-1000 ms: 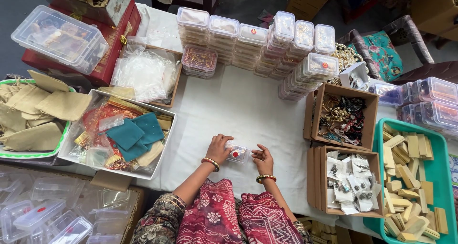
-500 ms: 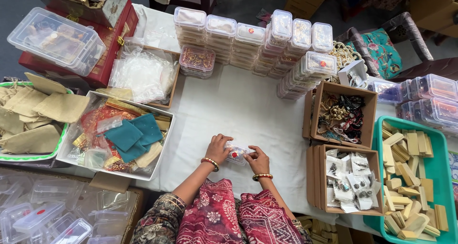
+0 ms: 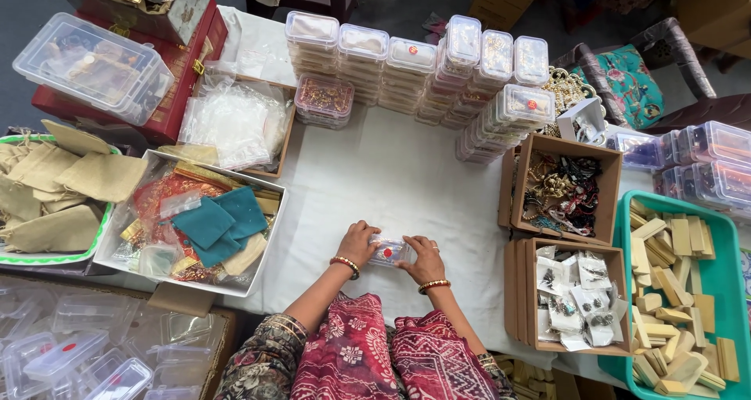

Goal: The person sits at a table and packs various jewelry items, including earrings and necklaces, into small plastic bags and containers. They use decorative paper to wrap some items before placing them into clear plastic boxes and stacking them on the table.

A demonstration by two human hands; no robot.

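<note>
A small clear plastic box (image 3: 390, 251) with a red dot on its lid rests on the white tablecloth (image 3: 391, 173) near the front edge. My left hand (image 3: 358, 241) grips its left end and my right hand (image 3: 423, 258) grips its right end. Both wrists wear red and gold bangles. What is inside the box is too small to tell.
Stacks of clear lidded boxes (image 3: 438, 71) line the back. A cardboard box of jewellery (image 3: 565, 189) and one of small packets (image 3: 575, 298) sit right, beside a green tray of wooden blocks (image 3: 680, 290). A tray of teal and red cloths (image 3: 199, 224), beige pouches (image 3: 62, 189) and empty boxes (image 3: 70, 353) lie left.
Both hands and the small box stay in nearly the same spot on the cloth; the fingers have shifted slightly around the box.
</note>
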